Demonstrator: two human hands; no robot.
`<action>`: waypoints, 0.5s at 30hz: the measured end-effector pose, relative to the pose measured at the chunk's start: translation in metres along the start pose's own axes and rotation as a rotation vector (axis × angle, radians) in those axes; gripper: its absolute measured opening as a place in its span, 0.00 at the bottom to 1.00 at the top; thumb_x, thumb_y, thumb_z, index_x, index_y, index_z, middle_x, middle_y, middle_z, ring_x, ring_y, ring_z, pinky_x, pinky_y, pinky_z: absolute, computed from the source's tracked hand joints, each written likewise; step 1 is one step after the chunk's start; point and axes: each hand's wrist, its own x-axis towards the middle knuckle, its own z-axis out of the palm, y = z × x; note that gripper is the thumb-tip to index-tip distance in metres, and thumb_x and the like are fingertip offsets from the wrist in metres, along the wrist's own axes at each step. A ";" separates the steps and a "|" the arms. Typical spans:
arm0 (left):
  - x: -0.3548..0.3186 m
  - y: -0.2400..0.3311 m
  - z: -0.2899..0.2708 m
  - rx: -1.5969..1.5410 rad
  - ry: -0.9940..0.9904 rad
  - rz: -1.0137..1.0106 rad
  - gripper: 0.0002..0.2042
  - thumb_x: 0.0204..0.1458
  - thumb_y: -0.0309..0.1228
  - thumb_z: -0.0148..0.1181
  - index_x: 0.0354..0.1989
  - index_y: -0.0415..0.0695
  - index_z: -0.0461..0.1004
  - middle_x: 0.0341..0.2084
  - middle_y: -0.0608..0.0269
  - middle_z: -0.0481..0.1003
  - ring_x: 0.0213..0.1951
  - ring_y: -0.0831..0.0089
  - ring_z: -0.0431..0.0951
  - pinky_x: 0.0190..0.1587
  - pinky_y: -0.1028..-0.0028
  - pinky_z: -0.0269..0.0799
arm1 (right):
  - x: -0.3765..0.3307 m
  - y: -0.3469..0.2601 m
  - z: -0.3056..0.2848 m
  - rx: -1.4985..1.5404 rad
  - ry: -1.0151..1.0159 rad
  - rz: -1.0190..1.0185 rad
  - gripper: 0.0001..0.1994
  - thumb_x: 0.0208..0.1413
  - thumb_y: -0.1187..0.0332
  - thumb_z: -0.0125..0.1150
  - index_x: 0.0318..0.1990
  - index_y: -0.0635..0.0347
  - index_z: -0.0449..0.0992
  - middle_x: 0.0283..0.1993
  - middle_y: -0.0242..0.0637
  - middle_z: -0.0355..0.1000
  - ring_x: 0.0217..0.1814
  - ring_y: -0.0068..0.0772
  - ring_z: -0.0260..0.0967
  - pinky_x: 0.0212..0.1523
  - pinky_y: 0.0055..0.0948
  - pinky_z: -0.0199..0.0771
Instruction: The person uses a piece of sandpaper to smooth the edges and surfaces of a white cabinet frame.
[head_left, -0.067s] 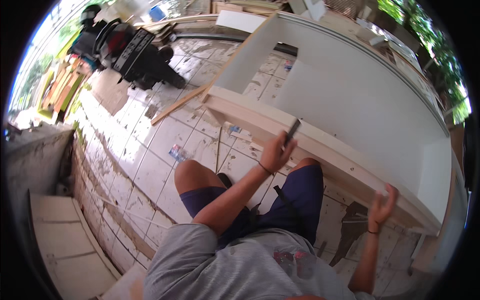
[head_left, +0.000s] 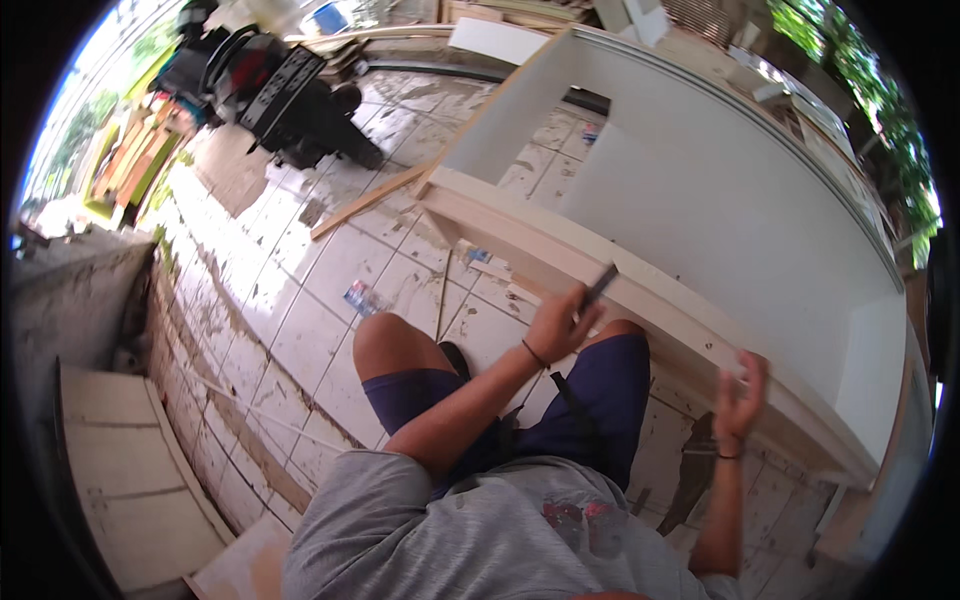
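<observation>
Far left, parked motorbike (head_left: 285, 95) and a loose wood strip (head_left: 365, 202) on the tiled floor (head_left: 300, 310). Left hand (head_left: 557, 325), grip closed around a dark pencil-like tool (head_left: 598, 287), tip at the near front rail of the white cabinet frame (head_left: 700, 190) lying on the floor. Right hand (head_left: 740, 395), fingers loosely curled, palm against the same rail's outer edge further right; nothing held.

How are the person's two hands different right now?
The left hand is closed around a dark thin tool; the right hand holds nothing and is open. The left hand is just in front of the pale wooden edge of the cabinet; the right hand rests against it. Both wrists wear a dark band.
</observation>
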 end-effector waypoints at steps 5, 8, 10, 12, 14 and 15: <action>-0.086 0.020 -0.007 -0.010 -0.167 -0.140 0.12 0.56 0.34 0.56 0.39 0.38 0.65 0.20 0.51 0.73 0.24 0.54 0.75 0.29 0.67 0.70 | 0.007 -0.095 0.123 0.665 -0.708 0.028 0.10 0.57 0.69 0.57 0.44 0.64 0.73 0.43 0.36 0.72 0.44 0.27 0.70 0.41 0.22 0.68; -0.113 0.027 -0.026 -0.059 -0.127 -0.219 0.17 0.56 0.33 0.58 0.47 0.37 0.63 0.23 0.51 0.74 0.26 0.58 0.77 0.31 0.68 0.71 | -0.016 -0.102 0.137 0.945 -0.785 0.168 0.06 0.60 0.73 0.52 0.40 0.64 0.75 0.40 0.35 0.74 0.37 0.23 0.69 0.39 0.20 0.68; -0.132 0.022 -0.034 -0.006 -0.063 -0.268 0.22 0.54 0.33 0.60 0.52 0.37 0.61 0.27 0.54 0.76 0.28 0.65 0.78 0.32 0.70 0.71 | -0.009 -0.103 0.132 0.922 -0.735 0.141 0.07 0.61 0.72 0.51 0.39 0.64 0.75 0.40 0.35 0.73 0.36 0.22 0.68 0.38 0.20 0.68; -0.136 0.036 -0.047 0.023 -0.033 -0.365 0.22 0.55 0.34 0.59 0.53 0.37 0.60 0.29 0.56 0.76 0.33 0.66 0.79 0.38 0.71 0.69 | 0.005 -0.095 0.127 0.900 -0.569 0.203 0.09 0.63 0.71 0.47 0.37 0.65 0.74 0.38 0.33 0.72 0.35 0.20 0.66 0.36 0.20 0.67; -0.136 0.047 -0.061 0.135 0.010 -0.390 0.21 0.55 0.34 0.58 0.54 0.37 0.61 0.30 0.58 0.77 0.36 0.66 0.78 0.43 0.72 0.66 | 0.030 -0.087 0.118 0.858 -0.358 0.201 0.12 0.65 0.64 0.44 0.39 0.62 0.73 0.35 0.33 0.72 0.36 0.22 0.68 0.35 0.21 0.69; -0.136 0.048 -0.066 0.116 0.065 -0.366 0.21 0.55 0.33 0.58 0.53 0.38 0.62 0.29 0.58 0.76 0.36 0.65 0.78 0.45 0.70 0.66 | 0.042 -0.078 0.116 0.909 -0.256 0.241 0.11 0.65 0.64 0.45 0.40 0.62 0.71 0.36 0.34 0.71 0.37 0.22 0.67 0.34 0.22 0.68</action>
